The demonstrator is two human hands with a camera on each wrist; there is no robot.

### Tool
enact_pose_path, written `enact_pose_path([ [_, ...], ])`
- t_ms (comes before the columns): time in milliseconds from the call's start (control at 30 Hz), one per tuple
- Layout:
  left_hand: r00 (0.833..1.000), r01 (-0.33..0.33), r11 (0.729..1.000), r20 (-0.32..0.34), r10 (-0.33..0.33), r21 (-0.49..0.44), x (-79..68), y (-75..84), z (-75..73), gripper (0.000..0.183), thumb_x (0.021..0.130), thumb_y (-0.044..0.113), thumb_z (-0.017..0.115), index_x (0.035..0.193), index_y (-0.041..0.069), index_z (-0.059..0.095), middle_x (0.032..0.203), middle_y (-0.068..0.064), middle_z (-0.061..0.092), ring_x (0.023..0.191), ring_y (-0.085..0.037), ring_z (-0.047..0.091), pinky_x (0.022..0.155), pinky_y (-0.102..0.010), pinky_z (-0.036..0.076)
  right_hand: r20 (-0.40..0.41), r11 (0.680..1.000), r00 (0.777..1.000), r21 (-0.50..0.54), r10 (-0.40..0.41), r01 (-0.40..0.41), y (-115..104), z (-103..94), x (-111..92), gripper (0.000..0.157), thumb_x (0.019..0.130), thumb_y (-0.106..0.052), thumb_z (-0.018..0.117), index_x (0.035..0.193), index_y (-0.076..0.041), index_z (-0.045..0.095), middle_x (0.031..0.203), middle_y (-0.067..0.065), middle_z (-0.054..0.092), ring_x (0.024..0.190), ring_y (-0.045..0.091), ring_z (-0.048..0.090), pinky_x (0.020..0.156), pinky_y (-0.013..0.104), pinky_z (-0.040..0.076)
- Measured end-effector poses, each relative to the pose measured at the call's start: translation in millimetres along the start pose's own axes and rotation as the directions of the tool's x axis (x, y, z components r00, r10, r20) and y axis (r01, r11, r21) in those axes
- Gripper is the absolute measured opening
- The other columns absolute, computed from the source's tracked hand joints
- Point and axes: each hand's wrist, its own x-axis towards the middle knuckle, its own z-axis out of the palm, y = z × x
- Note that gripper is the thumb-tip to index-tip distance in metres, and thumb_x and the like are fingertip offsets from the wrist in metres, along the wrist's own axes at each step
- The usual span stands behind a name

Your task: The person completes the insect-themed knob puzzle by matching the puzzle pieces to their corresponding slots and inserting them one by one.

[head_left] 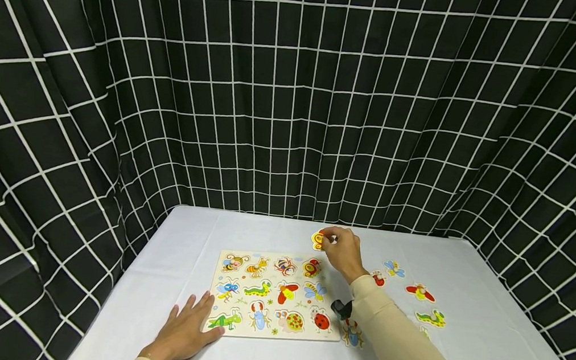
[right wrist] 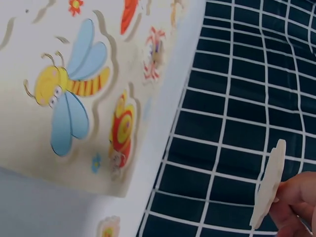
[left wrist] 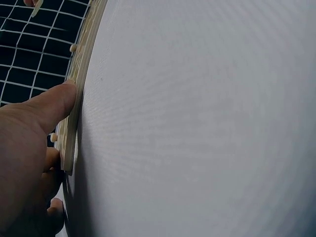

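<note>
My right hand [head_left: 344, 252] pinches a yellow and red butterfly puzzle piece [head_left: 317, 240] just beyond the far right part of a wooden insect puzzle board [head_left: 240, 336]. In the right wrist view that piece [right wrist: 270, 183] is seen edge-on at the fingertips. A butterfly picture [head_left: 312, 268] sits in the board's far right corner, close below the held piece. With fingers spread, my left hand [head_left: 186, 326] rests at the near left corner, its thumb on the grasshopper [head_left: 224, 319]. The left wrist view shows the thumb [left wrist: 57, 101] against the board's edge.
Loose pieces lie right of the board: a ladybug [head_left: 378, 278], a dragonfly [head_left: 394, 269], a red-winged insect [head_left: 420, 292] and a caterpillar [head_left: 431, 317]. A blue beetle piece [head_left: 352, 334] lies by the near right corner, under my right sleeve. Gridded black curtains [head_left: 293, 117] surround the white table.
</note>
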Motion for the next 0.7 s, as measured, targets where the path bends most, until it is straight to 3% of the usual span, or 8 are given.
enact_pose_path([
  [567,1.0,0.005,1.0,0.011,-0.005,-0.015,2.1,-0.2,1.4,0.084,0.087,0.055,0.063,0.146,0.001,0.039,0.154,-0.014,0.03,0.141,-0.043,0.016,0.11,-0.063,0.004,0.139,0.998,0.988,0.007,0.064,-0.065,5,25.2,-18,0.011,0.082,-0.007,0.072,0.092,-0.009,0.076,0.081,-0.001,0.064,0.078,0.023,0.054,0.068,0.037,0.044],
  [700,1.0,0.01,1.0,0.014,-0.01,-0.015,1.9,0.8,1.0,0.084,0.086,0.054,0.063,0.146,0.001,0.039,0.154,-0.014,0.03,0.141,-0.043,0.016,0.11,-0.063,0.004,0.161,0.998,0.985,0.002,0.065,-0.066,9,30.3,-22,0.01,0.081,-0.008,0.072,0.09,-0.009,0.076,0.079,-0.002,0.064,0.076,0.021,0.054,0.073,0.042,0.044],
])
